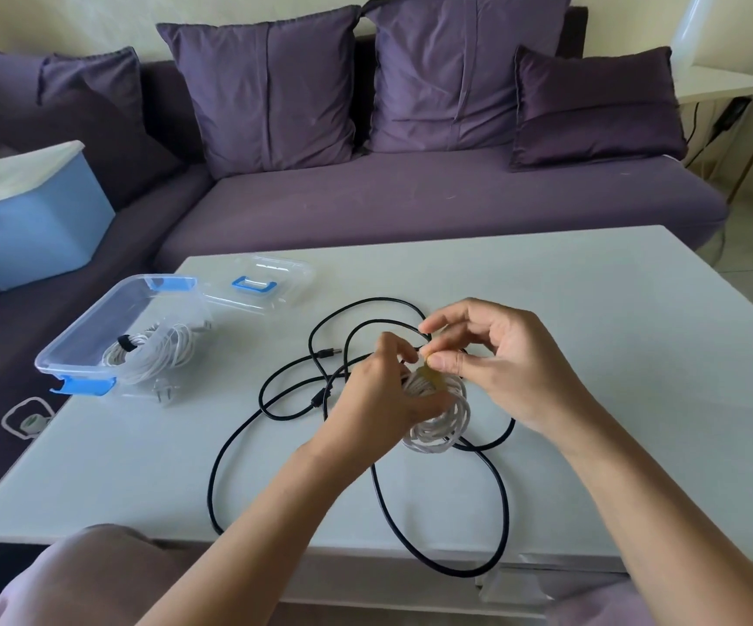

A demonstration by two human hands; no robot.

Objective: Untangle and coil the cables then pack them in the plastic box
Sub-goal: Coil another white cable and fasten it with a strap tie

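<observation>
Cables, midway: one white coil (pixel 153 350) lay in our plastic box (pixel 94 327); both hands' fingers (pixel 444 361) pinched a tie on the second coil (pixel 440 417); black cable (pixel 411 526) remained tangled on the desk (pixel 591 354).

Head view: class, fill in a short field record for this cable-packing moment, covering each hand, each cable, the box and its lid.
left hand: grips the white coil
right hand: pinches a yellowish tie at the coil's top
white coil: wound, held over the table
black cable: loose, looping across the white table
plastic box: open, already holds another white bundle
lid: off, lying behind the box
</observation>
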